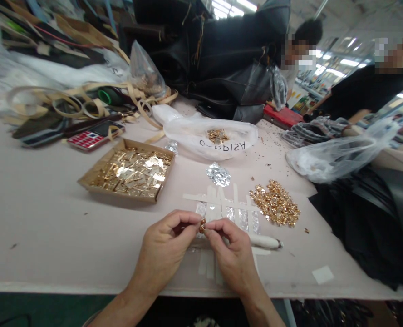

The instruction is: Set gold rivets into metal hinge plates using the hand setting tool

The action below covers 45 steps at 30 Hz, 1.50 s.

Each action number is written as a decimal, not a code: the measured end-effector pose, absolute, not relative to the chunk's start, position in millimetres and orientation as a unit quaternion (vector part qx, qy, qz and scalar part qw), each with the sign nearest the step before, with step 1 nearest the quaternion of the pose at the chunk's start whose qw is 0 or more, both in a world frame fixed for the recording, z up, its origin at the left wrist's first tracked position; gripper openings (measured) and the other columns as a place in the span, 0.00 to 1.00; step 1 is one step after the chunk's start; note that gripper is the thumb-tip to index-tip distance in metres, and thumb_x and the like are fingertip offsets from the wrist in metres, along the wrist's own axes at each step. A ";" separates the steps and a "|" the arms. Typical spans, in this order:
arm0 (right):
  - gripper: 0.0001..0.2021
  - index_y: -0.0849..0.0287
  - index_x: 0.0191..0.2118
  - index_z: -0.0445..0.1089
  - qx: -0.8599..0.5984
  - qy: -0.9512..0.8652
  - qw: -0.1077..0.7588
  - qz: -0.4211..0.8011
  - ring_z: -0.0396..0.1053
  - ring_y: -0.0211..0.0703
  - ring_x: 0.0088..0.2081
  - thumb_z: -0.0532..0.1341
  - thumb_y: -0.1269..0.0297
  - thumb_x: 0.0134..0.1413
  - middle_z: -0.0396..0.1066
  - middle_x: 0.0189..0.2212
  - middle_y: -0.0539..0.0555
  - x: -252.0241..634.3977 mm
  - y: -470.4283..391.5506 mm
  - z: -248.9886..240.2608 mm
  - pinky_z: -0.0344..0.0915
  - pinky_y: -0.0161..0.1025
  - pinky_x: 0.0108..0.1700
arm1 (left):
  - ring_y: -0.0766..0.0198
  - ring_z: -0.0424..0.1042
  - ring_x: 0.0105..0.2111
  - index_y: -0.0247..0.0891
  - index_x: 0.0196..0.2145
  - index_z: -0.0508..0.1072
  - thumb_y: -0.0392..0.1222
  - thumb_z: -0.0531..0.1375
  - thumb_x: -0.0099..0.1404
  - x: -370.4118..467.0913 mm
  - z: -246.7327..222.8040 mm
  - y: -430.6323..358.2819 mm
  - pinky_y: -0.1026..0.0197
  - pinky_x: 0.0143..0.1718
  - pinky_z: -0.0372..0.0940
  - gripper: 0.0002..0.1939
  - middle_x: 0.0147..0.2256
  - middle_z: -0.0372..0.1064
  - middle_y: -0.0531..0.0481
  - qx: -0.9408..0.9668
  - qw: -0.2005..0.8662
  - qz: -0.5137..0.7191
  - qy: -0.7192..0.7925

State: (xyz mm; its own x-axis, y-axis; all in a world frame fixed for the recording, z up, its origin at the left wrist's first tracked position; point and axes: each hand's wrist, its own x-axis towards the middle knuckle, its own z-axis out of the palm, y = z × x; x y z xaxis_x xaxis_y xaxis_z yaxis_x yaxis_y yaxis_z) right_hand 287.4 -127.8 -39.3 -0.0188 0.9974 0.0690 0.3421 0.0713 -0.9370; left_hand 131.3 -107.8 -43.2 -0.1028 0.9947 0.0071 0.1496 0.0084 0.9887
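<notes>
Between my two hands is a small gold metal piece (202,225), too small to make out its exact kind. The fingertips of my left hand (165,247) pinch it from one side. On the other side, my right hand (231,252) grips it with thumb and forefinger. Beneath them, strips of masking tape (215,204) cross over clear plastic on the table. A white-wrapped rod (264,241) with a dark tip lies just beyond my right hand. Loose gold hardware (276,203) is heaped to the right, and thin silver pieces (218,175) form a pile ahead.
A cardboard tray (120,198) of flat gold plates stands at left. Behind are a white plastic bag (184,131) with gold parts, a phone (89,138), coiled tan straps (79,106) and black leather bags (222,59). Black material (368,222) covers the right edge. Two people are beyond the table.
</notes>
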 end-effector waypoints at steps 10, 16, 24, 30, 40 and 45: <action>0.04 0.57 0.40 0.73 -0.568 -0.581 0.442 0.380 0.72 0.39 0.34 0.62 0.65 0.61 0.75 0.32 0.50 288.7 -130.4 -45.6 0.67 0.36 0.39 | 0.68 0.76 0.33 0.43 0.29 0.79 0.35 0.60 0.61 134.8 -50.6 -115.9 0.70 0.37 0.70 0.07 0.32 0.77 0.55 0.579 0.366 0.518 0.512; 0.07 0.56 0.44 0.74 -0.562 -0.540 0.479 0.405 0.73 0.40 0.37 0.62 0.64 0.61 0.77 0.36 0.52 286.7 -133.4 -49.8 0.70 0.36 0.42 | 0.68 0.76 0.34 0.42 0.30 0.77 0.33 0.59 0.63 141.6 -48.0 -117.4 0.70 0.37 0.70 0.08 0.32 0.76 0.55 0.586 0.348 0.536 0.498; 0.06 0.55 0.43 0.76 -0.544 -0.569 0.479 0.389 0.74 0.40 0.41 0.62 0.65 0.63 0.77 0.38 0.51 291.7 -134.0 -51.0 0.69 0.37 0.45 | 0.71 0.75 0.34 0.41 0.31 0.75 0.29 0.59 0.63 144.5 -50.3 -118.5 0.73 0.38 0.69 0.09 0.33 0.75 0.56 0.610 0.317 0.558 0.465; 0.09 0.52 0.47 0.73 -0.523 -0.599 0.515 0.320 0.74 0.38 0.41 0.61 0.69 0.64 0.76 0.39 0.49 292.8 -138.5 -56.7 0.69 0.34 0.45 | 0.73 0.75 0.38 0.42 0.36 0.75 0.28 0.59 0.66 148.4 -49.4 -123.8 0.74 0.44 0.69 0.09 0.36 0.75 0.57 0.661 0.262 0.551 0.436; 0.06 0.54 0.38 0.76 -0.511 -0.586 0.498 0.384 0.73 0.36 0.36 0.63 0.71 0.59 0.77 0.33 0.48 301.0 -134.3 -49.3 0.68 0.33 0.41 | 0.71 0.77 0.39 0.45 0.44 0.76 0.31 0.60 0.67 133.8 -57.4 -117.9 0.73 0.42 0.71 0.12 0.39 0.76 0.56 0.706 0.320 0.486 0.403; 0.04 0.53 0.37 0.79 -0.539 -0.567 0.431 0.449 0.73 0.37 0.33 0.65 0.67 0.58 0.79 0.31 0.47 312.7 -130.2 -41.2 0.68 0.33 0.38 | 0.72 0.76 0.31 0.44 0.42 0.75 0.31 0.60 0.68 131.0 -58.1 -111.6 0.73 0.34 0.68 0.09 0.34 0.77 0.60 0.728 0.318 0.459 0.398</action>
